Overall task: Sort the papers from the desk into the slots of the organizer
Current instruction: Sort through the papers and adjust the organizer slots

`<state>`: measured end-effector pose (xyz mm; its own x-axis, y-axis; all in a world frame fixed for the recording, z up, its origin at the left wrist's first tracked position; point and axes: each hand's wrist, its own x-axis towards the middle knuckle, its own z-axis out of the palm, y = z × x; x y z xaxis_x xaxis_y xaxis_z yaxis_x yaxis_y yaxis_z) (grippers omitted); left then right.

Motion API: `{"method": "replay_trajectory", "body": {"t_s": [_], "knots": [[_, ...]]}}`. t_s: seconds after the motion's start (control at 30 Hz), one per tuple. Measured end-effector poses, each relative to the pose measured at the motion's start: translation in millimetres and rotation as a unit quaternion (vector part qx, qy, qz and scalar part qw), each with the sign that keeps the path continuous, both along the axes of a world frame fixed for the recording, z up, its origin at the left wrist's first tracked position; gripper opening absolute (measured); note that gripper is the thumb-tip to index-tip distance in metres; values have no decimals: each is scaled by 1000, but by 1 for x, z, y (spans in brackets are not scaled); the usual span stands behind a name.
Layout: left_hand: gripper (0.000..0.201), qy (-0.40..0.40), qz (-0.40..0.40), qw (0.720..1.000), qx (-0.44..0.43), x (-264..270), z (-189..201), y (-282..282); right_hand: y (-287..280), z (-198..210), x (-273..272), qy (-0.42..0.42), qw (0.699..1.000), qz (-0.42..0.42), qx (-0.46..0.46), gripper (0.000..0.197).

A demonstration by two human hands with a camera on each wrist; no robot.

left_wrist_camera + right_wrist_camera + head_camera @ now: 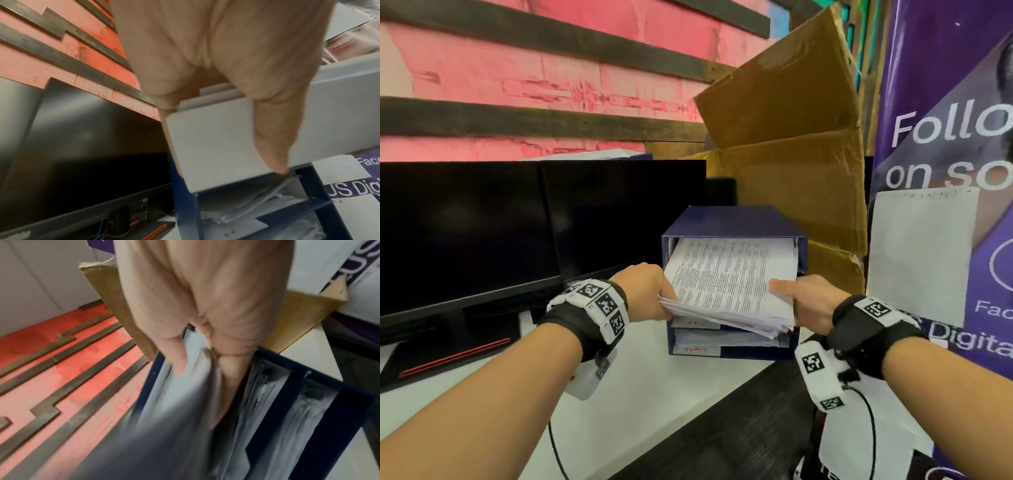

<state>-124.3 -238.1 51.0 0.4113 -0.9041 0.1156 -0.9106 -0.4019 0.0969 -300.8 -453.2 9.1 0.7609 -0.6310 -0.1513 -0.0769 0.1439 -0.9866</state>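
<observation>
A thick stack of printed papers (729,284) sticks halfway out of the top slot of the dark blue organizer (736,221) on the white desk. My left hand (650,291) grips the stack's left edge, and from below its fingers curl under the white underside of the papers (207,146). My right hand (804,305) pinches the right edge, thumb on top; the right wrist view shows the papers (185,386) clamped between thumb and fingers. The two lower slots of the organizer (191,211) hold paper, with small handwritten labels on their front edges.
Two dark monitors (482,233) stand to the left of the organizer. Flattened cardboard (791,137) leans behind it. A purple banner (945,144) with a white sheet (917,253) taped on stands on the right. The white desk (654,394) ends close by the organizer's front.
</observation>
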Motion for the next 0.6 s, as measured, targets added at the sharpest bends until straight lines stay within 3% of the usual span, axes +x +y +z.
{"method": "replay_trajectory", "body": {"t_s": [0.07,0.17,0.2,0.3,0.33,0.47,0.53,0.6], "knots": [[13,52,-17,998,37,4,-6,10,3,1,3,-2,999,-33,-7,33],[35,145,-23,985,90,14,-15,24,3,-3,2,27,997,-57,-40,35],[46,181,-16,979,88,18,-20,28,4,-5,0,36,996,-62,-56,35],[109,333,30,942,17,28,-37,35,14,-11,-16,54,991,-52,-114,32],[117,372,43,927,1,29,-44,36,19,-15,-22,55,989,-41,-128,32],[97,467,40,883,-1,22,-66,42,46,-24,-39,42,984,31,-169,36],[65,486,38,868,-94,22,-70,44,56,-21,-35,24,981,35,-190,37],[29,484,55,839,-242,24,-62,45,63,-10,-22,-2,975,15,-223,39]]}}
